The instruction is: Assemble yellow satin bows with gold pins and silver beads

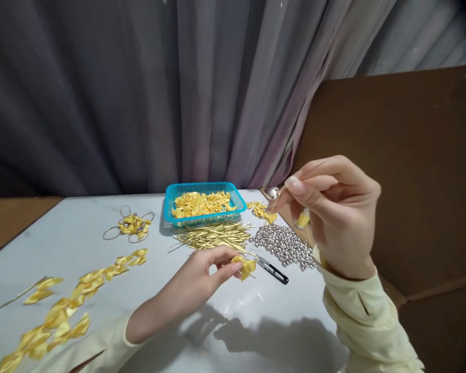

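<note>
My left hand is low over the table, with thumb and fingers closed on a small yellow ribbon bow. Raised higher and to the right, my right hand is pinched, and a shiny silver bead shows at its fingertips. A thin dark line, maybe thread or a needle, crosses above the right index finger. A bit of yellow ribbon shows by the curled right fingers; whether they hold it is unclear. Beyond the left hand, black-handled thread snips lie on the table.
A blue basket of yellow bows stands at the back, behind a pile of gold ties. Loose silver beads spread at right. Bows line the left, near looped gold bands. A brown board stands at right.
</note>
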Demonstrator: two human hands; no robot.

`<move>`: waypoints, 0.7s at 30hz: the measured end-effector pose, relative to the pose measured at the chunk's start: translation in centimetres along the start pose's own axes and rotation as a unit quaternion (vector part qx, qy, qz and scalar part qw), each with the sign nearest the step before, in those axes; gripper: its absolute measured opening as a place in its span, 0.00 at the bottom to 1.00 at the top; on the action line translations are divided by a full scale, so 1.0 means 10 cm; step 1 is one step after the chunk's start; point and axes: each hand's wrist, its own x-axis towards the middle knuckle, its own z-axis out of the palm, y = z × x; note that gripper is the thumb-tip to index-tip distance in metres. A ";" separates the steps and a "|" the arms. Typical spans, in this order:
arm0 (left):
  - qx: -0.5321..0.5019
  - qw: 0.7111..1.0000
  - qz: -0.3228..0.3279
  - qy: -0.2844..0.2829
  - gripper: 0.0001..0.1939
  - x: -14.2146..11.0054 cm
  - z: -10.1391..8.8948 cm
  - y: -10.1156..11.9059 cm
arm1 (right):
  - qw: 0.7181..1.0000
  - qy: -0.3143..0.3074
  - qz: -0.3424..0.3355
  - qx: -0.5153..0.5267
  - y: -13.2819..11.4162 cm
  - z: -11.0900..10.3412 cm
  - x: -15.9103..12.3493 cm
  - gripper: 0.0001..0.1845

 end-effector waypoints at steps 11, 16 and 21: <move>-0.019 0.999 0.017 0.041 0.12 -0.12 -0.18 0.07 | 0.998 -0.010 -0.058 0.010 -0.17 0.20 0.07 0.08; -0.045 0.997 0.025 0.062 0.14 -0.14 -0.24 0.04 | 0.998 -0.033 -0.039 0.039 -0.10 0.23 0.15 0.08; -0.064 0.995 0.037 0.064 0.13 -0.16 -0.26 0.02 | 0.998 -0.035 -0.030 0.039 -0.13 0.25 0.20 0.08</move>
